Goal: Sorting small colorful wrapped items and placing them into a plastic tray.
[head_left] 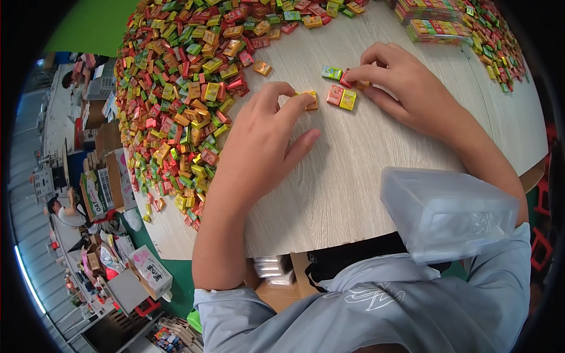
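On the pale wood-grain table [329, 200], my left hand [259, 135] has its curled fingers on a small yellow box [312, 100], with the thumb held apart. Across from it, my right hand [406, 82] reaches in from the right, its fingertips closed on a small red box [345, 79]. An orange box [362, 85] is partly hidden under those fingers. Touching the red box are a green box [331, 72] and, nearer me, a pink-red box [335, 94] and a yellow box [348, 99] side by side. A lone orange box [262, 68] lies beyond my left hand.
A large heap of small coloured boxes [176, 100] covers the table's left and far side. Wrapped stacks [438, 30] stand at the far right beside another heap [497, 50]. A translucent plastic container [450, 215] sits by my right forearm. Other people work at left.
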Motion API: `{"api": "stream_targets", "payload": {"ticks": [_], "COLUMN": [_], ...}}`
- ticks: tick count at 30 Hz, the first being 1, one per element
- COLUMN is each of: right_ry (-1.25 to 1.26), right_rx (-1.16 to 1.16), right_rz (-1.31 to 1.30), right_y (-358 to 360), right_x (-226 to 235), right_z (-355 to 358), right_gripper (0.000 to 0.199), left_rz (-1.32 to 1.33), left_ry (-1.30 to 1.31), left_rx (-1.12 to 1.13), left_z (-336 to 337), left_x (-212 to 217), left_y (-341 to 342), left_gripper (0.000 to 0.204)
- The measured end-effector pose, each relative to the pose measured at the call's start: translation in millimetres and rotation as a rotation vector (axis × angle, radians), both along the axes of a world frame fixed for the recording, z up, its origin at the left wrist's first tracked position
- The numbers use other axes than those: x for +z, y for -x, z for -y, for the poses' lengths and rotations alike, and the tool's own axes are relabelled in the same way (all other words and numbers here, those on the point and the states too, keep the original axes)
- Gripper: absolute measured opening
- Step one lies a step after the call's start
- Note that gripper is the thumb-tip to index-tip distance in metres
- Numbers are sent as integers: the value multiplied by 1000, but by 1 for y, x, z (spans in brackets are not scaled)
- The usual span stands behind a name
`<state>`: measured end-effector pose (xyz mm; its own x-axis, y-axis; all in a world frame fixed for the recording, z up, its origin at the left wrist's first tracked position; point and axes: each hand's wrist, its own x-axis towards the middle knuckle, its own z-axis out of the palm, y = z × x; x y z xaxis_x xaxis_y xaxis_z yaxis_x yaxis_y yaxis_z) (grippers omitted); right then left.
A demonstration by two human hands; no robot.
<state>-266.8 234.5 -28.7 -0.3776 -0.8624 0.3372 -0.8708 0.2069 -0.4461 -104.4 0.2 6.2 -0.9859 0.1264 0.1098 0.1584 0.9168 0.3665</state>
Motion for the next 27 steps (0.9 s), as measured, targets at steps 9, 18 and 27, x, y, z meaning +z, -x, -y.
{"api": "stream_targets", "payload": {"ticks": [9,18,27], "right_ry": [-30,-148,-175], "right_rx": [-95,32,287], "right_rz": [36,-89,-178], "right_y": [7,32,40], "right_x": [2,16,20], "right_z": [-3,24,36], "right_gripper": [20,18,35], "left_rz": [0,-67,-105], "left_ry": [10,-16,1], "left_rx": [2,-16,-48], "left_z": [4,8,6], "left_x": [-2,-9,-12], "left_y": [1,0,2], "left_gripper": [42,46,51]}}
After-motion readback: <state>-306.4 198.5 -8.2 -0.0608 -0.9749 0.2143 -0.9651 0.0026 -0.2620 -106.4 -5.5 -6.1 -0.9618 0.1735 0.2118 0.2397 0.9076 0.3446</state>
